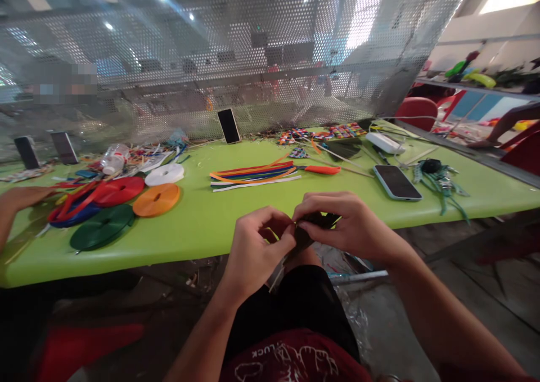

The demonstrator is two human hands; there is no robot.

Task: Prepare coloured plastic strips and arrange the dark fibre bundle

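Both forearms reach forward from the lower edge, wrists bent inward, hands meeting above the lap just off the bench (189, 233) edge. Left hand (258, 246): thumb and index pinched together at the left edge of one dark piece (301, 239). Right hand (350, 221): thumb and fingers clamped on the same piece — it lies between the two hands.

Beyond them: one bundle of coloured strips (253, 174), one orange-handled tool (323, 170) at its right end. Right: one flat phone (397, 182). Left: five strip rolls — red (122, 192), white (164, 174), orange (156, 200), green (102, 228), blue (76, 216). Far left: one co-worker's hand (25, 199).
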